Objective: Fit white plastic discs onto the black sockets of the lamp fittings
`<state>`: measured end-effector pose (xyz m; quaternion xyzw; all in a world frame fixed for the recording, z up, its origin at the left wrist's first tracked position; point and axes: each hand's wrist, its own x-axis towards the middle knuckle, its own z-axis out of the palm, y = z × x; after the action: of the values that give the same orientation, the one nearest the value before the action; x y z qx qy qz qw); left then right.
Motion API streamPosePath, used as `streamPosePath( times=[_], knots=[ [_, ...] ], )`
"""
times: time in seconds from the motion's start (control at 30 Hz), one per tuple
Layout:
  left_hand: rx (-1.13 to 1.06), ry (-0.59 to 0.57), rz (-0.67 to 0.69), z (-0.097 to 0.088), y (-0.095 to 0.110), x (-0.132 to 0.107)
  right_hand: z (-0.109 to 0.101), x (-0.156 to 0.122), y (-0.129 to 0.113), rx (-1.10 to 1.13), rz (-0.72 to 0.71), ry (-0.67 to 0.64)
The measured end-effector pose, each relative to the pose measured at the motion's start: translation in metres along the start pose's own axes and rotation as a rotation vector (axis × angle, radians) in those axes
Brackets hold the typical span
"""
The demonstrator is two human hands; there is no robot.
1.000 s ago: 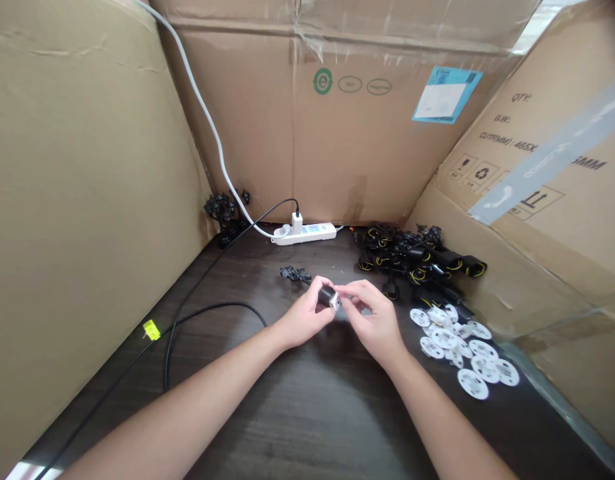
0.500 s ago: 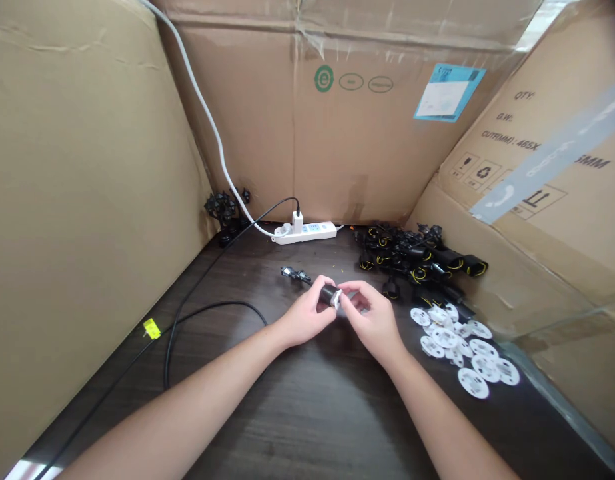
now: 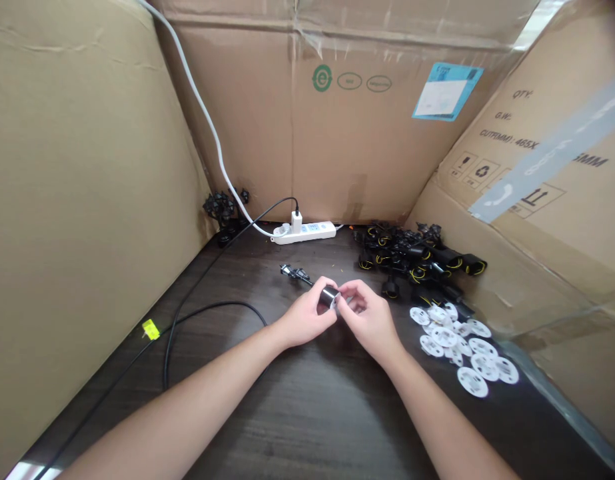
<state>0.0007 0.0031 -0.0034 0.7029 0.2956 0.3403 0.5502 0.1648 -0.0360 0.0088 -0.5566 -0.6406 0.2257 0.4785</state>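
In the middle of the table, my left hand (image 3: 311, 313) is closed round a black cylinder (image 3: 328, 295), the base of a small lamp post. From its far end a thin stem runs up-left to a small lantern head (image 3: 294, 272). My right hand (image 3: 363, 313) has thumb and fingertips together at the near end of the cylinder, on a white disc (image 3: 336, 302). Only a sliver of that disc shows, flush against the cylinder's end, as the fingers cover much of it. Loose white round discs (image 3: 472, 381) lie to the right.
Behind the discs is a pile of black lamp posts (image 3: 412, 257) with yellow wires. A white power strip (image 3: 310, 232) with a plugged-in adapter lies at the back. A black cable (image 3: 207, 308) with a yellow tag (image 3: 150, 329) loops on the left. Cardboard walls (image 3: 257, 120) enclose the table.
The white disc, tilted and standing out from the cylinder before, now lies flatter against its end. The cylinder's end has turned slightly towards me. Both hands stay in nearly the same place.
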Motion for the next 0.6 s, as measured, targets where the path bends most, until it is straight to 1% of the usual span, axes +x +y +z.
streamPosePath(
  times=[0.2,0.4,0.6],
  knots=[
    [-0.002,0.036,-0.012,0.001,0.002,0.002,0.003,-0.002,0.002,0.019,-0.004,0.013],
    [-0.006,0.047,-0.017,0.001,0.000,0.001,0.004,-0.002,0.002,0.051,0.008,0.019],
    [0.177,0.036,-0.004,0.002,-0.008,0.000,0.005,-0.001,0.007,0.135,0.072,-0.022]
  ],
)
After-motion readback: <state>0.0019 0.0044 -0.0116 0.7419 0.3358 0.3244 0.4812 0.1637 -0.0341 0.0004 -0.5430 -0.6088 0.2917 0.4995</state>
